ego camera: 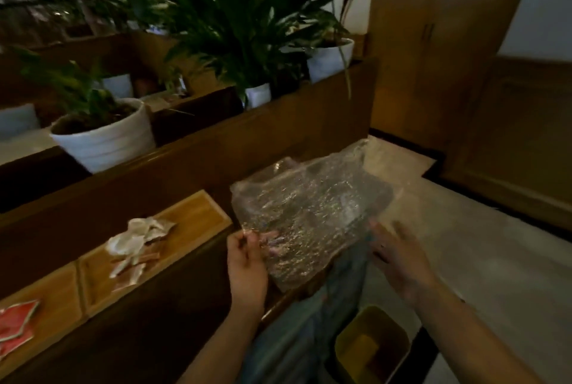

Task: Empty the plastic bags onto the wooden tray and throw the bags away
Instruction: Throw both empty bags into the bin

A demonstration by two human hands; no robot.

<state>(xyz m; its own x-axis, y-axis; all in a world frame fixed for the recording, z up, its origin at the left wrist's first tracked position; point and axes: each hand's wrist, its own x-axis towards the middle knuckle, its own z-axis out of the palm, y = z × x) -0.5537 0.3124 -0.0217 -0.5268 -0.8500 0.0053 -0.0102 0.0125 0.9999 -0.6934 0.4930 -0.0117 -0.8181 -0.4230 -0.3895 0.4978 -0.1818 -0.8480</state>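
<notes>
I see the left hand (247,263) pinching the lower left edge of a crinkled clear plastic bag (309,213), its grip closed on the film; the right hand (399,257) hovers just beside the bag's right edge with fingers spread, its grip open and holding nothing; whether its fingertips touch the film I cannot tell through the blur. The bag hangs in the air off the right end of the dark wooden desk (139,315), above the person's jeans (312,331) and apart from the wooden tray (192,222) to its left; a yellow bin (371,346) stands on the pale floor (479,260) below and to the right of the bag. On the tray lies a loose heap of small white and reddish packets (139,247); a second tray section (55,312) adjoins it on the left and carries red packets (15,328) at the frame's edge. Behind the desk a wooden ledge (278,123) carries white pots (105,139) with leafy green plants (241,18); a wooden cabinet (433,43) stands at the far right. Any printing on the packets is too blurred to read, and I find no legible label on the bag or the bin.
</notes>
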